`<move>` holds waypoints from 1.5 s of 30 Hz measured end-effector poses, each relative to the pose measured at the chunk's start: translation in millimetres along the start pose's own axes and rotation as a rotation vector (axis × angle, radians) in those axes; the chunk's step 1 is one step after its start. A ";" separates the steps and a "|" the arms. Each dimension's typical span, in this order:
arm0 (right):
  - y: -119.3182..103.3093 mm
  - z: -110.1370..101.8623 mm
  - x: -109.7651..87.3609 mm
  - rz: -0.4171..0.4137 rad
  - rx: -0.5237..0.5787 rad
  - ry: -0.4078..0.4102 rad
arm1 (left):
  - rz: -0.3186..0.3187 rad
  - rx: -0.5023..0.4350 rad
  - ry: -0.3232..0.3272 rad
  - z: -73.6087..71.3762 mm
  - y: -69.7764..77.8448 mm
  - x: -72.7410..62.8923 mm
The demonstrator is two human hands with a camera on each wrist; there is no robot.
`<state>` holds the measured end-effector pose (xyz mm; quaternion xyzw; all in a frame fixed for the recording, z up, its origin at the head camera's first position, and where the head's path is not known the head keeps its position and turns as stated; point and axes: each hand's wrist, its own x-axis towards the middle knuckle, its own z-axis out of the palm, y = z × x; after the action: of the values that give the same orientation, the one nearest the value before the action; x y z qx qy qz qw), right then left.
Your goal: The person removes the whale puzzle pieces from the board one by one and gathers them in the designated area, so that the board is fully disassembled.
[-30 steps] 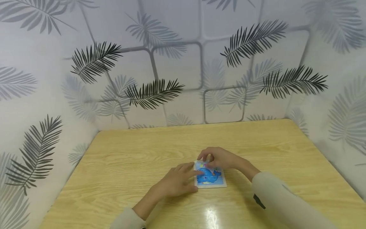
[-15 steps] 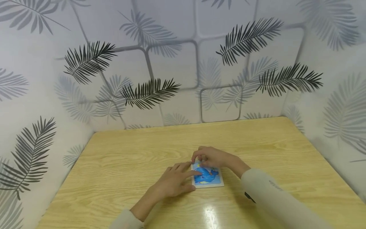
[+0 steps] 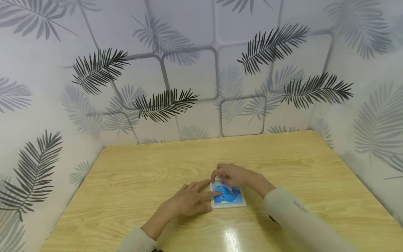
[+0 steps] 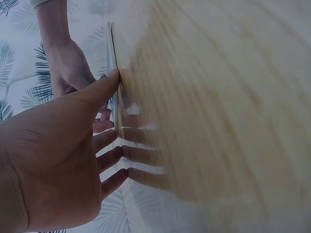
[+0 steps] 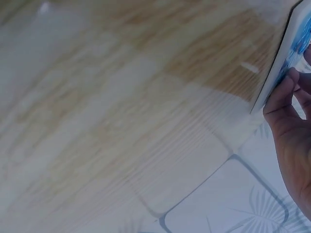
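A thin square board (image 3: 231,205) with a white border and a blue whale picture lies flat on the table. My left hand (image 3: 190,200) comes from its left side with fingers spread, the index finger lying across the whale and the thumb by the near-left corner. In the left wrist view the left hand (image 4: 60,145) shows its thumb at the board's edge (image 4: 111,53). Over the far edge, my right hand (image 3: 233,174) has curled fingers at the far-left corner. The right wrist view shows the right hand's (image 5: 294,131) thumb and fingertip close together against the picture; I cannot tell whether they pinch anything.
The wood-grain table (image 3: 151,164) reaches back to a wall (image 3: 195,80) with leaf patterns, and walls also stand at the left and right. A bright light reflection (image 3: 232,238) shows on the tabletop nearer than the board.
The head view has shifted slightly. Both hands stay at the board, the left index finger still across the whale; the right fingers have moved only slightly at the far-left corner.
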<state>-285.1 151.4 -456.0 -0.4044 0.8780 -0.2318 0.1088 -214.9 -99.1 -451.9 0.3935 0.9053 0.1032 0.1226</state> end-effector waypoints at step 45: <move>3.7 3.4 -3.2 0.012 0.027 0.021 | 0.001 -0.014 -0.040 -9.4 0.4 4.0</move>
<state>-284.2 154.9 -460.7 -0.3952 0.8783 -0.2472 0.1065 -220.1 -96.7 -443.4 0.3952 0.9017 0.1017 0.1431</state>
